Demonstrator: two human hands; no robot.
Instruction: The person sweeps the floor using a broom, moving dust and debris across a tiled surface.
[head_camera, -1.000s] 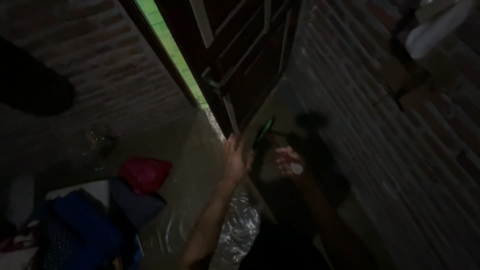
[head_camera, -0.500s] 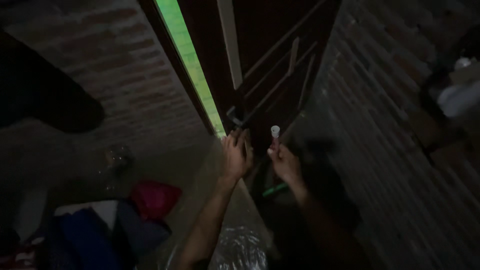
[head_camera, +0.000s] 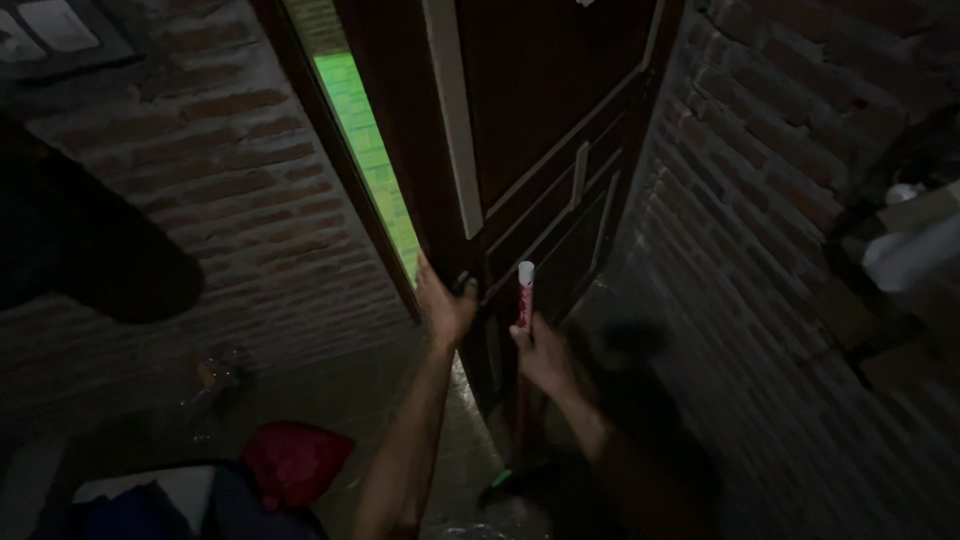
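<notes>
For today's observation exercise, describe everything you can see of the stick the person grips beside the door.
The stick is a slim red handle with a white cap on top. It stands nearly upright by the edge of the dark wooden door. The right hand is closed around its upper part, below the cap. Its lower length fades into shadow; something green shows near its foot, too dim to identify.

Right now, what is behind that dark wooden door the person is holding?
Through the gap beside the door, only a bright green strip shows. The left hand rests on the door's edge; the right hand holds a red stick. The rest behind is hidden.
</notes>
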